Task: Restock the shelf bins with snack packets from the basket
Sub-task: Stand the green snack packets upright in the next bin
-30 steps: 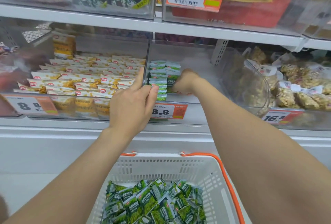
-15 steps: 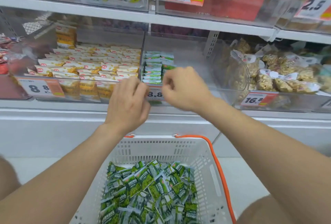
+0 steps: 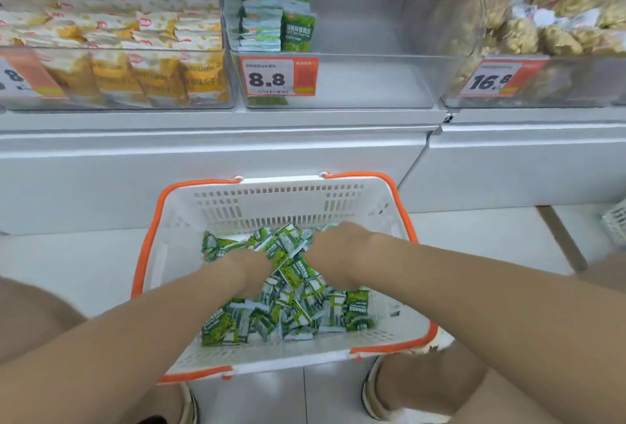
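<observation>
Desk: Snack packets (image 3: 298,308), green and white — where?

Photographer: Heaped loose in the white basket (image 3: 281,200) with orange handles, set on the floor tiles (image 3: 474,247) below the shelf.

Desk: And the hands?

Photographer: Both down in the heap: left hand (image 3: 249,266) near the middle of the pile, right hand (image 3: 338,251) just beside it and nearer the basket's far wall, backs up. Fingers sunk among the wrappers and blurred — impossible to tell how far curled, or whether closed on any packet.

Desk: On the shelf?

Photographer: Clear middle bin (image 3: 355,85) with a price tag (image 3: 279,76) reading 8.8, holding only a short row of stacked packets (image 3: 267,22) against its left wall. Yellow packets (image 3: 135,34) filling the bin to the left; bagged golden snacks (image 3: 542,27) in the bin to the right.
</observation>
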The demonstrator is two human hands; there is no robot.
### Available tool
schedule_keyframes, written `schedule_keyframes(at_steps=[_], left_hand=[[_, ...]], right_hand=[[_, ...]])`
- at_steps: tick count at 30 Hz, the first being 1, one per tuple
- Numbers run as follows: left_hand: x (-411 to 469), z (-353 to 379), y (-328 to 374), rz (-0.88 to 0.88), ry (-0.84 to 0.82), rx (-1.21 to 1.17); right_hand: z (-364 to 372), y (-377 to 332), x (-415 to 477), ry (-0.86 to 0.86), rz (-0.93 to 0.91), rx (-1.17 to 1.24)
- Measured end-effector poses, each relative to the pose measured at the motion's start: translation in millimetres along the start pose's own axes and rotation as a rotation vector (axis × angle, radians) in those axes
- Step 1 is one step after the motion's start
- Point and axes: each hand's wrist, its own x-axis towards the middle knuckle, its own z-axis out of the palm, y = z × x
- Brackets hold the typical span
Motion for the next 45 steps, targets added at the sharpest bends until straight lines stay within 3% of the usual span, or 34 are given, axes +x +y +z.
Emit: schedule_keyframes(at_steps=[3,7,10,13,17,21,24,26,31,34,39,45], left_hand=[[28,24,4,0.002,0.008,0.024],[56,35,4,0.024,0.204,-0.049],[75,42,1,0.041,0.154,-0.132],[77,35,1,0.082,0.179,-0.033],[64,16,2,0.073,0.202,-0.076],[58,16,-1,0.048,0.188,0.080],[54,15,-8,0.051,0.305,0.200],[51,11,-14,0.056,0.385,0.101],[30,-27,-31,0.056,0.529,-0.537],[-2,-65,-38,0.148,0.664,-0.826],[-80,-125,-47,0.253,0.845,-0.978],[-148,-170,-64,0.247,0.983,-1.007]], right_hand=[[8,0,10,-0.055,-0.015,-0.037],[12,-3,22,-0.059,-0.049,-0.055],[14,-4,29,-0.059,-0.093,-0.044],[15,-3,33,-0.056,-0.131,-0.045],[12,1,37,-0.075,-0.112,-0.055],[5,6,33,-0.049,-0.084,-0.056],[0,8,29,-0.003,-0.069,-0.047],[-5,9,25,0.007,-0.066,-0.028],[-35,26,8,0.080,0.024,0.074],[-62,44,-10,0.199,0.110,0.166],[-98,70,-35,0.423,0.207,0.290],[-124,82,-42,0.631,0.149,0.596]])
